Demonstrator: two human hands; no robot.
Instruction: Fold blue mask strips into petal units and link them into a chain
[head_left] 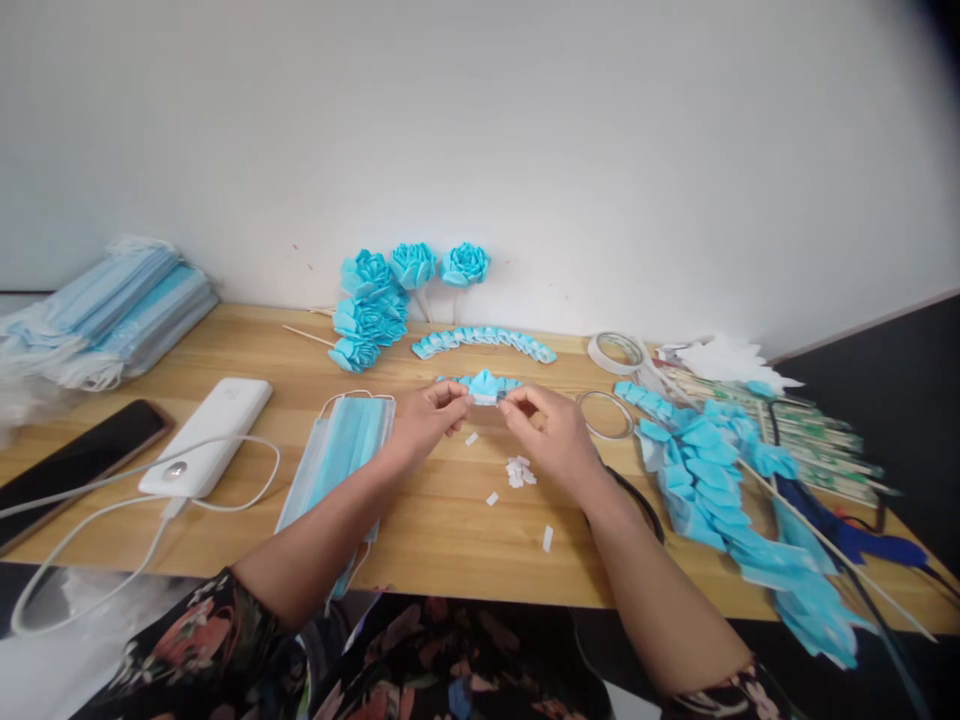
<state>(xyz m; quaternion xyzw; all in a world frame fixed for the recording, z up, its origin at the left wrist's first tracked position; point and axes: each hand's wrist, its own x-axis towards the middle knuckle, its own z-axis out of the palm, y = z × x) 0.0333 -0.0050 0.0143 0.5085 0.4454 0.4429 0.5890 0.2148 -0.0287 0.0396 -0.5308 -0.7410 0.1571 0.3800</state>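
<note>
Between my two hands is a small folded blue petal [485, 384] with a pointed top and a whitish lower edge. My left hand [433, 414] pinches its left end, and my right hand [546, 430] pinches the right end. Just behind it lies a short row of blue petals, partly hidden by the piece and my fingers. Farther back, a curved strip of folded petals [484, 338] rests on the table. Below my hands are a little heap of white paper bits [519, 471] and several loose white slips [548, 539].
Blue flowers on sticks [369, 312] stand and lie by the wall. Face masks [337, 450] lie left of my hands, with a mask stack [127, 310], power bank [214, 430] and phone [82, 465] beyond. Tape rolls [616, 352], blue petal strips [697, 480] and a blue-handled tool [847, 535] occupy the right.
</note>
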